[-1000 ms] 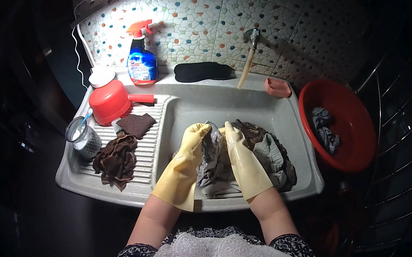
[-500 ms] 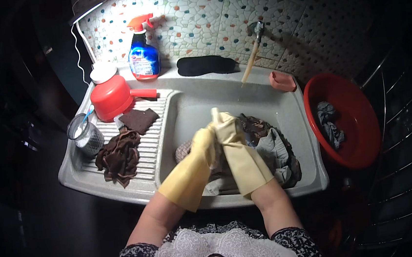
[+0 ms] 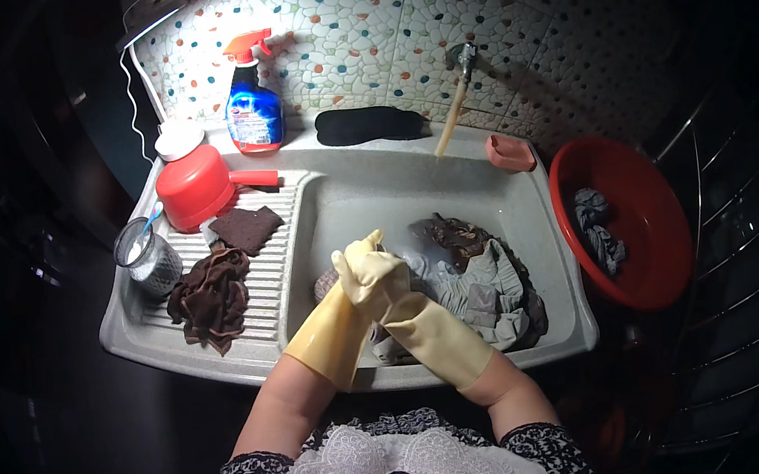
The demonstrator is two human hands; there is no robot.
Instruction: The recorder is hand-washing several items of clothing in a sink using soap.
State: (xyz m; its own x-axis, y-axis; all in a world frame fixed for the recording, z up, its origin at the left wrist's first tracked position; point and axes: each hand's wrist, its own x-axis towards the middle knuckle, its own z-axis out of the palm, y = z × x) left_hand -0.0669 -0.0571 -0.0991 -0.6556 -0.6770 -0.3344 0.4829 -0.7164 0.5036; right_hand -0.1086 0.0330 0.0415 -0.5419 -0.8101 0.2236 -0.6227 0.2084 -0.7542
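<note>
Both my hands wear long pale yellow rubber gloves and press together over the left part of the grey sink basin (image 3: 340, 195). My right hand (image 3: 375, 287) lies across the front, its fingers curled closed. Behind it, my left hand (image 3: 367, 241) is largely covered, with only some bent fingertips showing. Anything held between the palms is hidden. A pinkish checked cloth (image 3: 324, 285) shows just beside the gloves. Heaped to the right of my hands are wet clothes: a light grey ribbed garment (image 3: 495, 272) and a dark brown patterned one (image 3: 456, 233).
On the ribbed drainboard sit a red dipper (image 3: 195, 188), a brown scrub pad (image 3: 248, 229), a crumpled brown cloth (image 3: 212, 301) and a glass jar (image 3: 151, 261). Behind are a spray bottle (image 3: 253, 104), tap hose (image 3: 451, 122) and pink soap dish (image 3: 510, 151). A red basin (image 3: 649, 222) stands right.
My hands have drawn back toward me and slightly left, the right now crossing over the left. More of the clothes heap is uncovered. The whole view has shifted a little.
</note>
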